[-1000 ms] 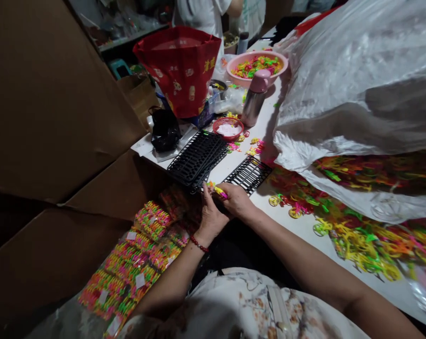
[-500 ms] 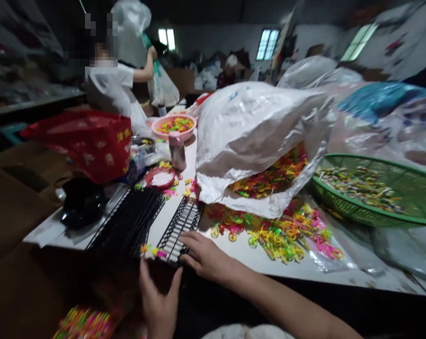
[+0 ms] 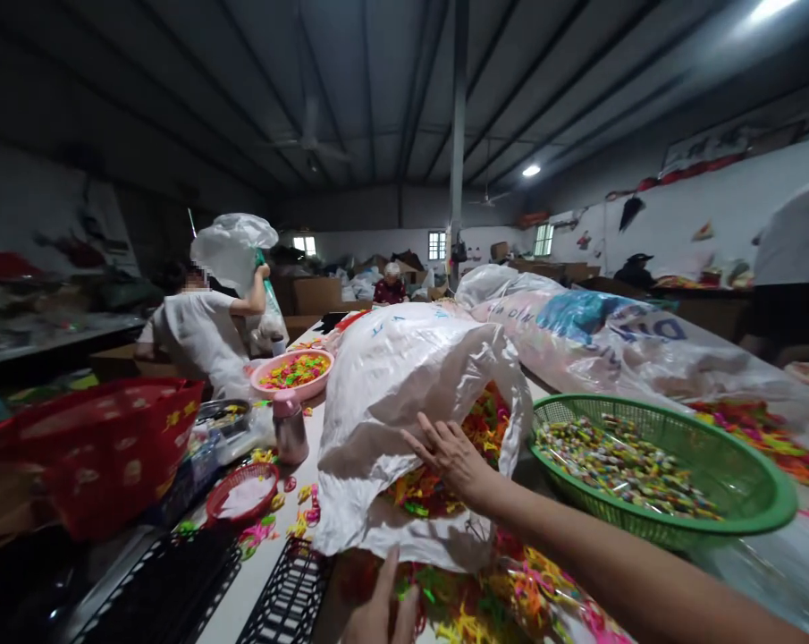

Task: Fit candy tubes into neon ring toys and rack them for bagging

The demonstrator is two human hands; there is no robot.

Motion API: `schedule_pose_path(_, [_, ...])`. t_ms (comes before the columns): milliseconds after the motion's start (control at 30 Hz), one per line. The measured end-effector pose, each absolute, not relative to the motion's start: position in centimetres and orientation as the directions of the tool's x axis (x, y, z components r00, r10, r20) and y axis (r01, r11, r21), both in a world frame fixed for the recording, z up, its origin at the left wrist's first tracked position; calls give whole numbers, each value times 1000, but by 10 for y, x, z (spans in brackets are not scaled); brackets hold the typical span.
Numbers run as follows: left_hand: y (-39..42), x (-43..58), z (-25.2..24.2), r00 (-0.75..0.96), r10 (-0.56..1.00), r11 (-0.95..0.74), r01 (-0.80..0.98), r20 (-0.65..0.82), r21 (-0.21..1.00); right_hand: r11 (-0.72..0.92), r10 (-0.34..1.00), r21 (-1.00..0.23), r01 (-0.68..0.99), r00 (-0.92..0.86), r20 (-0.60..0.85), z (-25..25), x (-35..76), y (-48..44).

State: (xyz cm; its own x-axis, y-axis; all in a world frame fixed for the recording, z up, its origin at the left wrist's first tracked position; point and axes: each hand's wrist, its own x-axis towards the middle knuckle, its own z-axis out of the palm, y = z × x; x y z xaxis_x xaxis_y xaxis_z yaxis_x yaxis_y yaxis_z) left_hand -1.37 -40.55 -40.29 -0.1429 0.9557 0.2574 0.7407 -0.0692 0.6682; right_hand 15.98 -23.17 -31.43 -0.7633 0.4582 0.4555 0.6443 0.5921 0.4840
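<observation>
My right hand (image 3: 454,461) reaches into the mouth of a large white woven sack (image 3: 383,394), fingers spread, nothing held in them. Small bright plastic pieces (image 3: 488,425) in orange, yellow and red fill the sack's opening, just behind that hand. At the bottom edge my left hand (image 3: 381,613) shows only in part, its fingers apart and apparently bare. Loose coloured pieces (image 3: 467,622) lie on the table beside it. Left of it is a black plastic lattice rack (image 3: 287,586), with a stack of black racks (image 3: 169,581) farther left.
On the right sits a green basket (image 3: 770,492) of small multicoloured bits. A pink basin (image 3: 316,386), a pink-lidded bottle (image 3: 290,434), a red basket (image 3: 213,514) and a red bag (image 3: 96,447) stand left. A co-worker (image 3: 193,331) holds up a plastic bag behind them.
The view has tilted up. My right hand has left the lattice rack and moved forward to the sack's mouth. My left hand has shifted right, away from the coloured pieces at the rack's edge.
</observation>
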Motion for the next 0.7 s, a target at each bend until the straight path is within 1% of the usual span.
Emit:
schedule_pose_path(67, [-384,-4,-387,-123,991,57,733,50,678,578,537,516,632,-771,341,-305,155,-209])
schedule_pose_path(100, [-375,-2,-380,-104,994,89,739,-18,668,584,582,514,629,-765,275,-298,152,-200])
schedule_pose_path(133, [-367,-2,-374,-91,996,82,753,-20,653,578,628,499,646,-742,234,-291,148,-191])
schedule_pose_path(200, [-353,-5,-366,-50,999,40,799,-1,601,535,690,468,703,-684,239,-273,138,-176])
schedule_pose_path(267, [-341,-9,-363,-44,999,41,845,-9,533,493,728,426,758,-628,275,-255,128,-164])
schedule_pose_path(333, [-331,-11,-363,-88,996,87,857,-21,508,443,745,381,812,-570,347,-237,121,-155])
schedule_pose_path(367, [-326,-11,-363,-125,992,117,844,-19,523,428,742,367,826,-553,380,-229,120,-152])
schedule_pose_path(433, [-316,-9,-362,-203,979,157,788,12,595,424,712,370,827,-556,428,-216,121,-148])
schedule_pose_path(500, [-306,-4,-360,-271,961,164,714,52,680,442,669,394,806,-589,453,-206,125,-145])
schedule_pose_path(567, [-297,3,-361,-317,947,168,641,59,749,447,648,389,805,-592,480,-199,131,-142])
schedule_pose_path(700, [-278,14,-371,-410,909,267,432,-76,861,414,645,278,867,-495,583,-183,140,-134])
